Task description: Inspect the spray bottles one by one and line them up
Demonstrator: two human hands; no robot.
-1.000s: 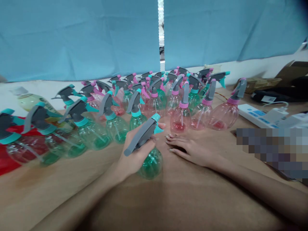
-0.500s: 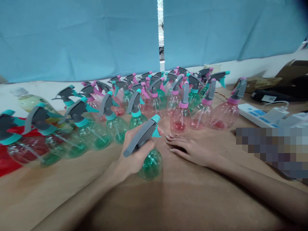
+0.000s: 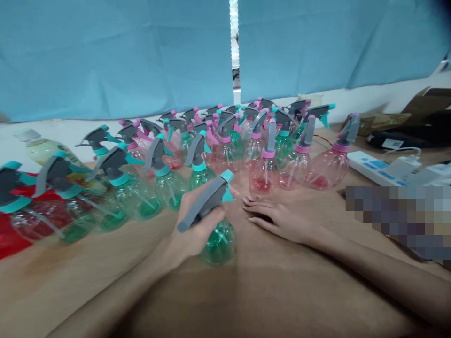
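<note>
Green spray bottle (image 3: 219, 241) is hanging out around mid-bench (image 3: 275, 291), with the left hand (image 3: 199, 216) wrapping snugly round its neck. Meanwhile the right hand (image 3: 273, 217) is just lying palm-down, fingers stretched out, right near a pink bottle (image 3: 263, 178).

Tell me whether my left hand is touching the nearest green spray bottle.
Touching: the head view shows the left hand wrapped around the upper part of the green spray bottle, hiding its neck.

left grip (image 3: 196, 234): around green spray bottle (image 3: 220, 246) | right grip (image 3: 276, 217): resting on table (image 3: 278, 295)
</note>
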